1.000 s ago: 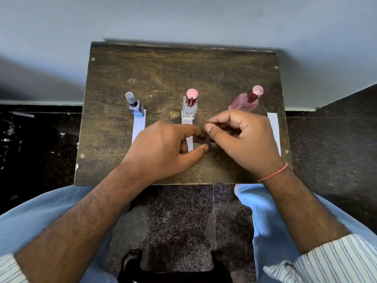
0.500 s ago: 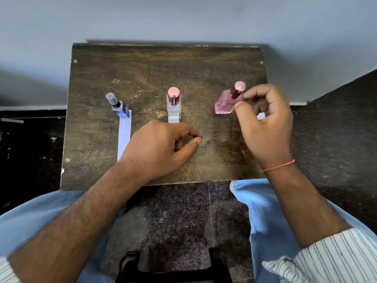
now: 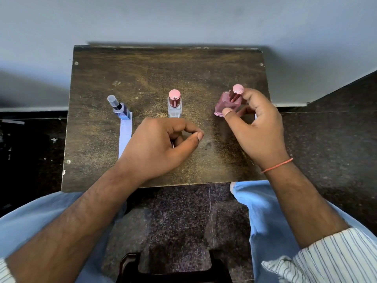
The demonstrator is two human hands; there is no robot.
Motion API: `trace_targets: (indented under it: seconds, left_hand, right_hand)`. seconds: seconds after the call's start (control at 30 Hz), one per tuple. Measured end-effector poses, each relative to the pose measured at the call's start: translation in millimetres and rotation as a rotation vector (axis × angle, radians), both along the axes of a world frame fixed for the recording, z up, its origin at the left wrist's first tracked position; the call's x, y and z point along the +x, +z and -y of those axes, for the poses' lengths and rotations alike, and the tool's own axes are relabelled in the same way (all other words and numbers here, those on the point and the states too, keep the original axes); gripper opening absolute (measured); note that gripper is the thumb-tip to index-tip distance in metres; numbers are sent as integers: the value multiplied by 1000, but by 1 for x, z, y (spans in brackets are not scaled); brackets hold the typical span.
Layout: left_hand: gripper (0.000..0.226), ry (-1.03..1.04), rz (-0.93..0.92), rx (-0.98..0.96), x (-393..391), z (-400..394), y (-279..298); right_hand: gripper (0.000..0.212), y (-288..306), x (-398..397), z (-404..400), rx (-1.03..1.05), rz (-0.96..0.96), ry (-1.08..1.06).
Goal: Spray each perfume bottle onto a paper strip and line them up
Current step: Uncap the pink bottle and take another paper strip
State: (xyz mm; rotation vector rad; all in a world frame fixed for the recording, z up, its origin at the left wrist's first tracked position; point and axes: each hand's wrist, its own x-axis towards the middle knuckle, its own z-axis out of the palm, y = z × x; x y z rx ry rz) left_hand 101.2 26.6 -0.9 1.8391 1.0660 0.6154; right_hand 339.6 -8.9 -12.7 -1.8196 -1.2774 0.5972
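The left hand point(image 3: 161, 144) covers nearly all of the middle paper strip point(image 3: 173, 145) — only a sliver shows under the fingers. The right hand point(image 3: 258, 127) hides the right strip point(image 3: 255, 117) and part of the pink bottle point(image 3: 227, 105). Both sleeves are cut off by the bottom edge.

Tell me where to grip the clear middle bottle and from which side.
Grip the clear bottle by its flat-sided glass body, below the pink cap, thumb and fingers on opposite faces. Come from the right: it stands upright, and the left hand crowds its near side.
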Motion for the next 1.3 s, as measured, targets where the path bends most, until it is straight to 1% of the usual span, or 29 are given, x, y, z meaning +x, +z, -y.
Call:
trace_targets:
  seconds: [0.07,0.17,0.27,0.4,0.5,0.6,0.73,0.8,0.87,1.0,1.13,1.3]
  left_hand:
    - [12,26,99,-42,-2,0,1]
    - [17,40,244,-93,-4,-2,5]
    - [15,40,341,-115,-7,-4,14]
    - [9,70,405,-59,-11,-6,25]
    - [6,93,431,-56,-15,-9,26]
    - [5,80,463,-87,-19,-10,27]
    - [23,28,459,-111,-26,-12,28]
    - [32,2,444,-136,-30,-13,27]
    - [34,-20,431,-171,-34,-12,25]
    - [27,-37,413,-227,-38,-13,22]
    - [22,-48,418,-193,-43,-13,21]
    - [19,39,471,-200,-50,-17,23]
  right_hand:
    - [26,-1,0,0,-2,15,-7]
    - [24,0,-2,0,2,-12,12]
    - [23,2,-8,1,24,-116,82]
    - [29,6,-16,2,49,-248,220]
    - [27,13,-21,2,58,-313,325]
    - [25,19,-26,1,-4,-379,444]
    - [28,26,-36,-1,-68,-417,564]
    - [29,29,-40,-2,-72,-421,587]
    - [30,30,-43,-3,-76,-427,596]
    - [31,31,-49,-7,-73,-439,612]
    - [32,30,-54,-9,-86,-447,623]
    - [29,29,-58,-10,-116,-420,636]
